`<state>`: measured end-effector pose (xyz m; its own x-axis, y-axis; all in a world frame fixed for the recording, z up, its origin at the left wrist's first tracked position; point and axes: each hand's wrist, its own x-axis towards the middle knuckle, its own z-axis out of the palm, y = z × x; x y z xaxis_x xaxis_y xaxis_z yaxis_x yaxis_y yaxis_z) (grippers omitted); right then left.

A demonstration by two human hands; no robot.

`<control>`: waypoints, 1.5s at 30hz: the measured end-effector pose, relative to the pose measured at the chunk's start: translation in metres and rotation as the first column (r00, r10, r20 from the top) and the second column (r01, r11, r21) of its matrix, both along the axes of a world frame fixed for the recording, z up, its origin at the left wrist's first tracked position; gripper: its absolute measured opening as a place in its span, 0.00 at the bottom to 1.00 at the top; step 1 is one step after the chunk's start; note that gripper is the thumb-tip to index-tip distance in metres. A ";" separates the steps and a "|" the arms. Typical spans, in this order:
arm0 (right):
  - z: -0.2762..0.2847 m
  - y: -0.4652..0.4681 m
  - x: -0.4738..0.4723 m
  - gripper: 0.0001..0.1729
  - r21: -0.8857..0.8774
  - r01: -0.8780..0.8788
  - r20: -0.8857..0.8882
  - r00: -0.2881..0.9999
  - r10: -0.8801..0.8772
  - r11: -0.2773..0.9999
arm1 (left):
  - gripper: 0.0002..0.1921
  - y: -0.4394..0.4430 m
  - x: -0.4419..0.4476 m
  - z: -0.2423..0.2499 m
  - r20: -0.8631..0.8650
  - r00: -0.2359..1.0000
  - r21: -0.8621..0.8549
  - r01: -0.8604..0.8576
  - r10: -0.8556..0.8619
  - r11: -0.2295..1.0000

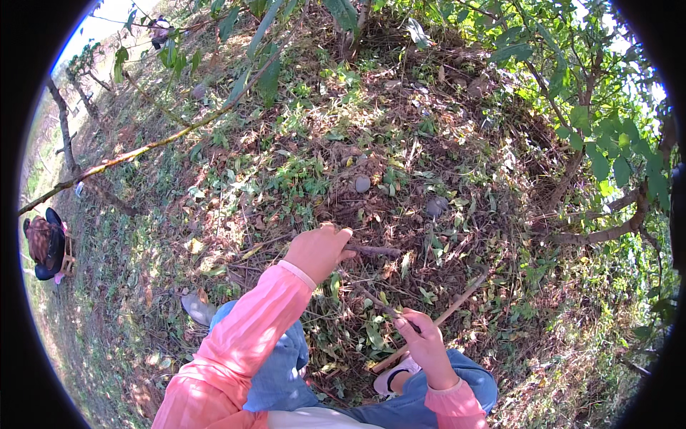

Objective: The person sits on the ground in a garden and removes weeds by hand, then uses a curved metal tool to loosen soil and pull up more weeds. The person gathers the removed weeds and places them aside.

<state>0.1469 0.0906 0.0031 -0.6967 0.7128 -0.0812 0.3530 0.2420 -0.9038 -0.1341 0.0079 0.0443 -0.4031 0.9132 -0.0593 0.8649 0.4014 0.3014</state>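
Near the middle of the view, my left hand grips a short dark stick that points right, low over the leaf litter. Lower and to the right, my right hand is closed on a thin dark branch, whose far part slants up and left. Behind that hand a long pale wooden handle lies slantwise on the ground, its lower end beside my shoe. What is at its upper end is hard to tell among the weeds.
A long thin branch crosses the upper left. Grey stones sit in the soil ahead. Leafy shrubs and a bent bough stand at the right. Another person is at the far left, and another farther off.
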 end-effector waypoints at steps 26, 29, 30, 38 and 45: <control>0.055 0.002 -0.006 0.31 0.680 -0.195 0.204 0.976 0.072 0.707 | 0.17 0.009 0.049 -0.025 -0.095 0.827 0.009 0.557 -0.554 0.831; 0.043 -0.001 -0.005 0.25 0.698 -0.202 0.240 0.970 0.042 0.687 | 0.16 0.009 0.062 -0.022 -0.018 0.805 0.170 0.587 -0.593 0.792; 0.041 -0.002 -0.003 0.23 0.663 -0.214 0.278 0.960 0.029 0.718 | 0.18 0.009 0.064 -0.019 0.020 0.810 0.144 0.577 -0.586 0.804; 0.044 0.002 -0.006 0.14 0.662 -0.135 0.263 0.963 -0.060 0.737 | 0.26 0.013 0.045 -0.007 -0.104 0.868 -0.009 0.487 -0.486 0.873; 0.038 0.003 -0.002 0.13 0.660 -0.150 0.289 0.955 -0.064 0.736 | 0.29 0.010 0.050 0.001 -0.017 0.881 -0.130 0.467 -0.473 0.874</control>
<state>0.1449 0.0934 0.0415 -0.7515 0.6244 0.2130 0.5314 0.7643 -0.3653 -0.0846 0.0178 0.0448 0.0672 0.9830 -0.1709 0.9723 -0.0261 0.2322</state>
